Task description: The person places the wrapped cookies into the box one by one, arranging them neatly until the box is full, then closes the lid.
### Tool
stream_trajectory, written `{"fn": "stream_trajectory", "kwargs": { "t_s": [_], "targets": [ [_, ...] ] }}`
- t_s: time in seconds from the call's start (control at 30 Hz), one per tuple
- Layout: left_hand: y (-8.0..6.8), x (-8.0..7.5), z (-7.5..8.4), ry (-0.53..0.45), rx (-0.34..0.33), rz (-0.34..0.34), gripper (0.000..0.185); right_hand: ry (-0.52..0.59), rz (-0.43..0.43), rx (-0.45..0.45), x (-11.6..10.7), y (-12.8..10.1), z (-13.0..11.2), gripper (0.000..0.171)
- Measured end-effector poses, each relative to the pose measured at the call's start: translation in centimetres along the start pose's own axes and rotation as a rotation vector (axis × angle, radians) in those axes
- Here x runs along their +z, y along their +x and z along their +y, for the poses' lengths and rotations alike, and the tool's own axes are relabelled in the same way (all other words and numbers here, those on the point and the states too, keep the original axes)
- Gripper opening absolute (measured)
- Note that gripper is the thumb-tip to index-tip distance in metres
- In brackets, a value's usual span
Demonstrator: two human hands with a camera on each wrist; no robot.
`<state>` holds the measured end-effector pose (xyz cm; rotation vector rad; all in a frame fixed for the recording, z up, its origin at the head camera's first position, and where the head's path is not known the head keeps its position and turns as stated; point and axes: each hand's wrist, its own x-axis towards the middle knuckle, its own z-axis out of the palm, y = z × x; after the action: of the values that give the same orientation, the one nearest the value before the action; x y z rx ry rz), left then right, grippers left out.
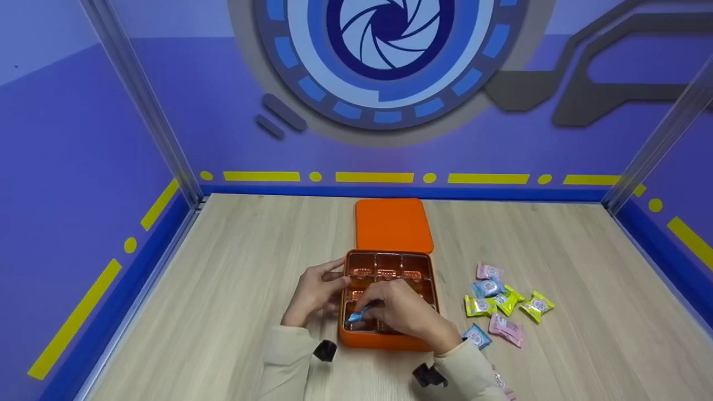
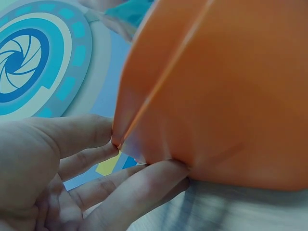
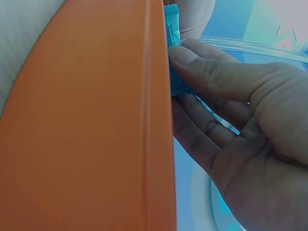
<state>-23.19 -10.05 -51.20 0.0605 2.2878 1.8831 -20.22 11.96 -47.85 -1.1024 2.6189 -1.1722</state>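
Observation:
An orange box [image 1: 384, 341] with a clear compartment insert stands uncovered in front of me. My left hand [image 1: 316, 291] holds its left side, the thumb at the rim; in the left wrist view, the fingers [image 2: 149, 187] bear against the orange wall. My right hand [image 1: 398, 309] reaches over the box and pinches a blue-wrapped candy [image 1: 355, 317] above the near left compartment. Seen from the right wrist, the thumb lies over the blue wrapper [image 3: 172, 24], partly hidden behind the box wall. That hand covers several of the compartments.
An orange lid [image 1: 393, 224] lies flat just behind the box. To the right are scattered wrapped candies: pink [image 1: 506, 329], blue [image 1: 477, 336] and yellow-green [image 1: 537, 306]. Another pink one [image 1: 501, 384] is partly hidden by the right sleeve. Printed panels surround the wooden table [image 1: 250, 239].

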Motion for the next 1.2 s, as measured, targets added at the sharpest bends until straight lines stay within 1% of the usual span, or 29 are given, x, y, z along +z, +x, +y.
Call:
{"fn": "stream_trajectory", "kwargs": {
  "t_s": [0.1, 0.4, 0.63, 0.9, 1.03, 1.2],
  "targets": [
    [0.0, 0.0, 0.0, -0.003, 0.005, -0.001, 0.054, -0.014, 0.001, 0.002, 0.0, 0.1, 0.0, 0.021],
    [0.0, 0.0, 0.1, -0.002, -0.006, 0.001, 0.054, -0.06, -0.011, -0.006, 0.1, 0.1, -0.1, 0.022],
    [0.1, 0.0, 0.1, 0.019, -0.007, 0.004, 0.053, -0.045, -0.004, -0.007, 0.2, 0.1, 0.0, 0.023],
    [0.1, 0.0, 0.1, 0.011, -0.005, 0.0, 0.053, -0.021, 0.011, -0.013, -0.3, -0.1, 0.1, 0.02],
    [0.0, 0.1, 0.2, 0.011, -0.003, 0.0, 0.052, -0.021, 0.023, 0.003, -0.7, -0.2, 0.1, 0.021],
    [0.0, 0.1, 0.1, 0.015, 0.002, 0.003, 0.052, -0.017, 0.02, 0.056, -1.1, -0.4, 0.0, 0.022]
  ]
}}
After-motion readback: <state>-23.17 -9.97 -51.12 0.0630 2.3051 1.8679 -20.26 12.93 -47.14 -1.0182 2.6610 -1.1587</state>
